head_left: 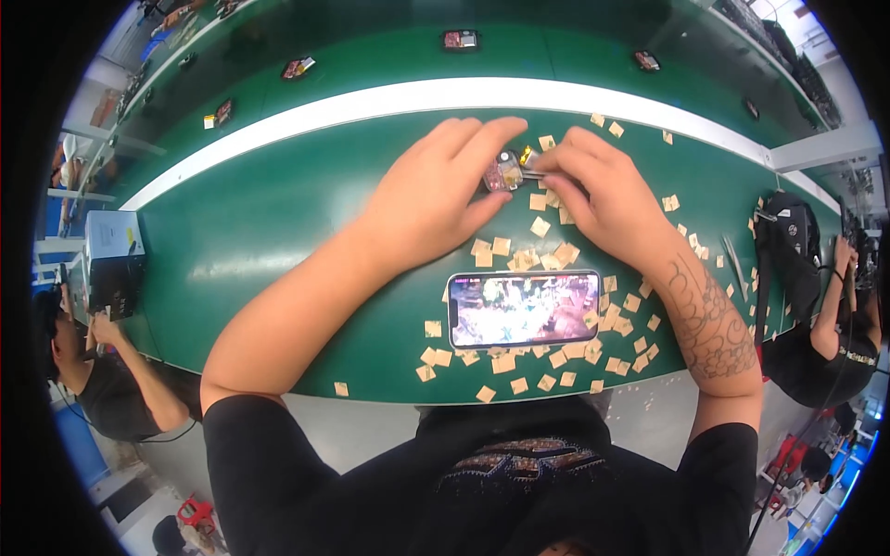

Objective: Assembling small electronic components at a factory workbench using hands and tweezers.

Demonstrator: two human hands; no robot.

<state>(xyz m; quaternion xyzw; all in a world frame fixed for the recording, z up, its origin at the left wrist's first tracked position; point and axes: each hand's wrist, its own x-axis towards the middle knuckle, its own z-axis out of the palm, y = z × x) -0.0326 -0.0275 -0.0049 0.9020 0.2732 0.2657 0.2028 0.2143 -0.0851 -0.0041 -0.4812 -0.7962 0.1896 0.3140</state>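
A small electronic device (pixel 503 172) with a dark rim, a reddish circuit board and a silvery part lies open-faced on the green table. My left hand (pixel 443 181) grips it from the left, its index finger bent over the far side and its thumb at the near side. From the right, my right hand (pixel 598 185) pinches slim metal tweezers (pixel 533 173), their tips at the device's right edge. A shiny yellow piece (pixel 527 156) sits just beyond the tips. Small square tan stickers (pixel 540 226) lie around and below the right hand.
A phone (pixel 525 309) with a lit screen lies among scattered squares. Another pair of tweezers (pixel 736 267) and a black bag (pixel 784 243) are at the right. Beyond the white rail (pixel 445 96), several similar devices (pixel 460 40) rest on a green surface. People sit at both sides.
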